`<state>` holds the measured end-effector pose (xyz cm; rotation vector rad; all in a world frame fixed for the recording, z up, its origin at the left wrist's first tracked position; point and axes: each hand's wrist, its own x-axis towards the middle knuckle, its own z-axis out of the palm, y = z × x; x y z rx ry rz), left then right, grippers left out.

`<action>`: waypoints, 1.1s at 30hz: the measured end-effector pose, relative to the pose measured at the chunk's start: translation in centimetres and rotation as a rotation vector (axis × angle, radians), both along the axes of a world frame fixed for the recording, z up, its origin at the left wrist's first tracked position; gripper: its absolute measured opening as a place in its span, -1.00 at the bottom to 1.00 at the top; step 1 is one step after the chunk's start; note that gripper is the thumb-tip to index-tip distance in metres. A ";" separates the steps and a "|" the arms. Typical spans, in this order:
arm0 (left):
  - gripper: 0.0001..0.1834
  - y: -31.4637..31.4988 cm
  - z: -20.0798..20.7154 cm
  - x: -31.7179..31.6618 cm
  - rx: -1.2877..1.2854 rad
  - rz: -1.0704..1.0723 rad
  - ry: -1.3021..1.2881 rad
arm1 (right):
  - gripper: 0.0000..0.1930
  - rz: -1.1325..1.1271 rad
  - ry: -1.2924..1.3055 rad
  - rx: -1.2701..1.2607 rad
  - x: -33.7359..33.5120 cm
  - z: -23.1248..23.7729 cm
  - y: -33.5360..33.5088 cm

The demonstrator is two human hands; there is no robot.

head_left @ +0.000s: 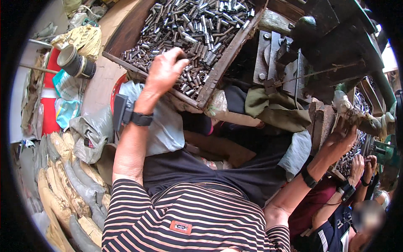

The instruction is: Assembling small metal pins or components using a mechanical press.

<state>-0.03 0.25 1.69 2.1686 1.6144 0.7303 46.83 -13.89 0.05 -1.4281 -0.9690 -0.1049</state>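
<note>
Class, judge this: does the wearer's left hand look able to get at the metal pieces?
Likely yes: the left hand is over the wooden box, whose open top leaves the metal pieces uncovered.

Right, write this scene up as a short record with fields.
Left hand: over small metal pieces, fingers curled; grip hidden
Right hand: near dark machine; contact unclear
Container: wooden tray, heaped with the pieces
Nearby: a co-worker's hand, right side
Left side: grey and tan bundles, stacked
</note>
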 end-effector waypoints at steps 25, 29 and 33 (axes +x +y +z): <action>-0.79 4.8 -3.1 -5.6 -0.026 0.015 0.167 | -0.92 0.875 0.265 -0.594 -21.7 7.4 8.5; -0.78 4.5 -3.0 -5.6 -0.031 -0.039 0.175 | -0.89 0.948 0.263 -0.574 -23.3 6.6 9.6; -0.77 4.2 -2.7 -5.2 -0.022 -0.066 0.188 | -0.87 0.962 0.251 -0.580 -23.9 6.2 10.5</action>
